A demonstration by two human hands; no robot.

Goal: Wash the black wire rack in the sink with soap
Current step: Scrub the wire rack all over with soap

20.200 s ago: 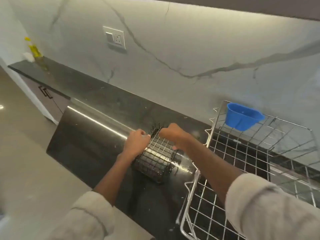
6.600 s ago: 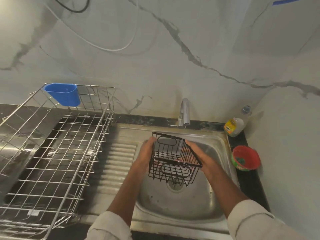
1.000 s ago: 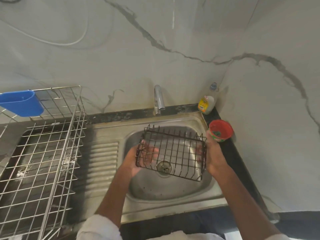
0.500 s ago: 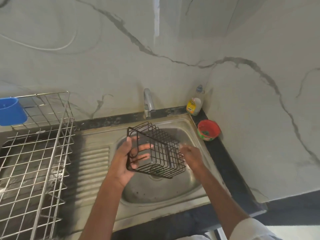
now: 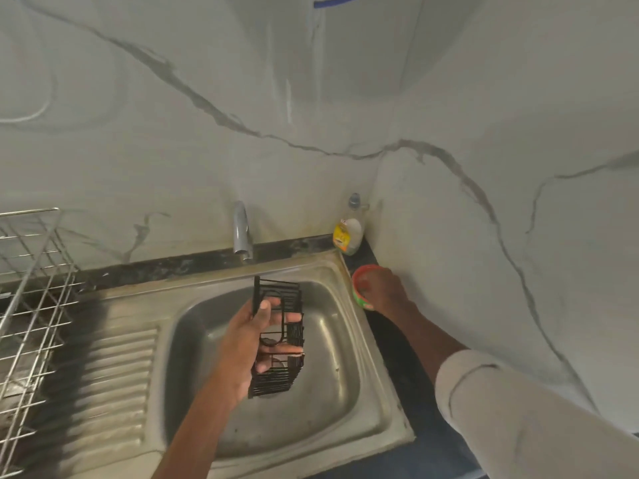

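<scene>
Silver wire drying rack (image 5: 31, 271) at the counter's left edge, ridged steel drainboard (image 5: 114, 368) beside it, chrome tap (image 5: 241, 233) against the marble wall (image 5: 311, 115), black countertop (image 5: 397, 357) along the right edge.

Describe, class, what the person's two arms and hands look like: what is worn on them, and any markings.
Both hands, left hand and right hand, are bare: no gloves, and no rings or watch that I can make out. The right forearm is bare up to a loose, off-white long sleeve, pushed back and creased, with a thin dark seam line near the cuff. The left forearm shows no sleeve in this view.
</scene>
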